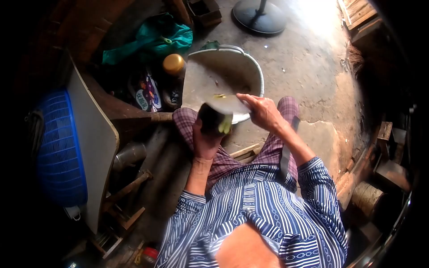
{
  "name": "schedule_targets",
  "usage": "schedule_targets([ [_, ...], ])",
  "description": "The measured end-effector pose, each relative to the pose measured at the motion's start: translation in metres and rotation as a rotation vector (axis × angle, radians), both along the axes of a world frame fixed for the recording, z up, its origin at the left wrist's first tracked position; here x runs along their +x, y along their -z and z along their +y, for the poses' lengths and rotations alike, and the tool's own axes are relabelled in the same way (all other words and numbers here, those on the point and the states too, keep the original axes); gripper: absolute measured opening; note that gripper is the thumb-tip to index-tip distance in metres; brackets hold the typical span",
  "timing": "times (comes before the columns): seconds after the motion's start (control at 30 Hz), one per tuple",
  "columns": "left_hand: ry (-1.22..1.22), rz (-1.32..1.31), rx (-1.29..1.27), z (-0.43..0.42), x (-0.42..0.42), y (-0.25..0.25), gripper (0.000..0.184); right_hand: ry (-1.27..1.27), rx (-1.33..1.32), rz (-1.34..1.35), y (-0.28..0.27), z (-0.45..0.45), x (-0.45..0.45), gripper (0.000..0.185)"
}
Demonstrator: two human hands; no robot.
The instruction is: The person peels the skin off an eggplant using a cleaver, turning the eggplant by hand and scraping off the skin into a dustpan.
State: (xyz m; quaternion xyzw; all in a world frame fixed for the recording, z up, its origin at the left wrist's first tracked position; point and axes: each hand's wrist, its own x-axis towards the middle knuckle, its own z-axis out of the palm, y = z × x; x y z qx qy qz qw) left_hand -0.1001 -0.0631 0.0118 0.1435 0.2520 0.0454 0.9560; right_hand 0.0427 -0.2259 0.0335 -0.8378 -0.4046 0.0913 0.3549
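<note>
My right hand [264, 110] is closed, with its fingers around the end of a kitchen knife [230, 105] whose broad, pale blade is blurred. In my left hand [206, 143] is a dark rounded vegetable [212, 119] with pale green patches [226, 124] on its right side; its exact kind is unclear. The blade lies across the top of this vegetable. A small yellowish scrap [219, 95] shows at the blade's far edge. Just beyond both hands stands a wide bucket [260, 73] with a pale rim and a handle, partly hidden by the knife.
At the left are a blue plastic basket [60, 147] and an upright board [96, 147]. A green bag [156, 40], a gold-lidded jar [173, 64] and a printed packet [147, 91] lie beyond my left knee. A round black stand base [259, 17] is on the concrete floor.
</note>
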Motion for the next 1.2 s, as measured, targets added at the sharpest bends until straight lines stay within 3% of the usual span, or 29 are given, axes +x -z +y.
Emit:
schedule_targets([
  [0.07,0.164,-0.127,0.193,0.007,-0.003,0.001,0.074,0.021,-0.202,0.213,0.016,-0.004,0.011,0.039],
  [0.17,0.079,-0.061,0.234,0.008,0.001,-0.001,0.075,0.031,-0.17,0.236,0.003,-0.003,0.003,0.043],
  [0.2,0.009,-0.02,0.28,0.008,0.004,0.0,0.075,0.02,-0.044,0.174,-0.01,-0.001,-0.001,0.046],
  [0.27,0.146,-0.268,0.281,0.014,0.006,-0.008,0.068,-0.037,0.119,0.077,-0.031,0.001,-0.01,0.055],
  [0.33,0.187,-0.074,0.606,0.023,-0.017,0.08,0.046,-0.11,0.078,0.032,-0.05,0.003,-0.02,0.06],
  [0.37,0.066,-0.323,-0.092,0.028,-0.023,0.059,0.038,-0.145,0.031,-0.061,-0.055,0.003,-0.021,0.059],
  [0.4,0.023,-0.31,-0.095,0.029,-0.025,0.059,0.039,-0.146,0.031,-0.06,-0.057,0.002,-0.022,0.059],
  [0.47,-0.024,-0.176,0.23,0.028,-0.033,0.071,0.039,-0.15,0.009,-0.07,-0.059,0.003,-0.022,0.046],
  [0.6,0.093,0.062,1.317,0.029,-0.04,0.091,0.041,-0.138,0.053,-0.1,-0.057,0.002,-0.023,0.042],
  [0.73,0.167,0.029,1.935,0.037,-0.053,0.116,0.043,-0.143,0.051,-0.135,-0.057,0.002,-0.026,0.041],
  [0.77,0.199,-0.011,2.239,0.043,-0.056,0.126,0.049,-0.136,0.032,-0.167,-0.058,0.001,-0.026,0.04],
  [0.8,0.199,-0.011,2.239,0.037,-0.055,0.121,0.049,-0.13,0.014,-0.199,-0.058,0.001,-0.026,0.04],
  [0.9,0.287,0.366,1.891,0.02,-0.049,0.095,0.043,-0.127,0.029,-0.197,-0.057,0.002,-0.026,0.04],
  [0.97,0.012,0.015,2.359,0.024,-0.041,0.082,0.048,-0.126,0.05,-0.195,-0.055,0.001,-0.025,0.04],
  [1.07,0.048,0.072,2.182,0.016,-0.039,0.067,0.052,-0.12,0.079,-0.197,-0.053,0.001,-0.025,0.04],
  [1.2,0.05,0.094,2.108,0.015,-0.043,0.088,0.053,-0.111,0.032,-0.235,-0.055,-0.001,-0.027,0.04],
])
